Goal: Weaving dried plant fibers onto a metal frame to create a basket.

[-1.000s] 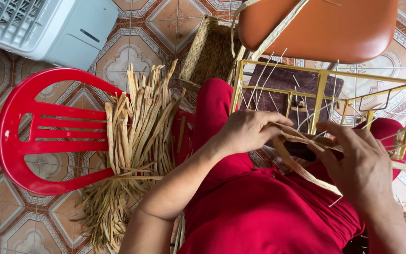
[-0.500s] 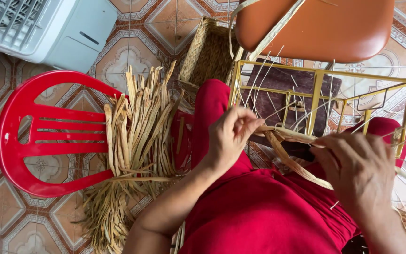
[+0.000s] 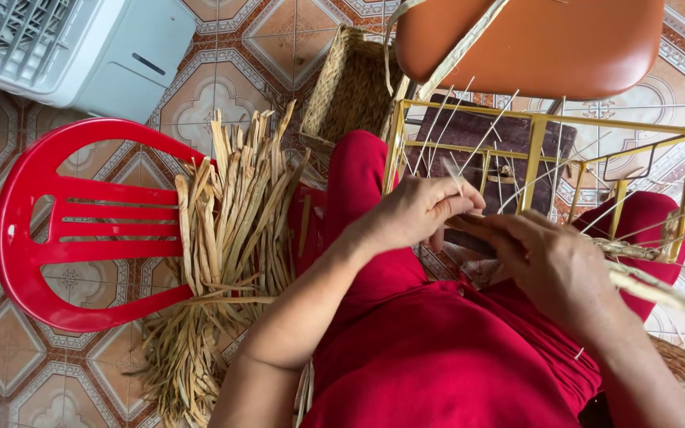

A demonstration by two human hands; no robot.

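Straw strand (image 3: 469, 226), one dried flat strip, is pinched between both hands over the lap, in front of the yellow wire frame (image 3: 545, 150). From left to right: one white appliance (image 3: 81, 47) at the upper left corner, cut off by the edge; one red plastic chair (image 3: 65, 226) lying on the floor; one bundle of dried straw strips (image 3: 227, 238) resting across its seat edge, too many to count; one woven basket (image 3: 350, 87) behind it. Left hand (image 3: 418, 210) has its fingers curled closed on the strand; right hand (image 3: 549, 265) has its fingers bent narrow over the same strand, the tips hidden behind the hand. Thin pale stakes rise from the frame. One orange seat (image 3: 533, 40) overhangs at the top. Floor (image 3: 223, 95): patterned brown and cream tiles. A loose straw length (image 3: 660, 289) trails right, out of view.
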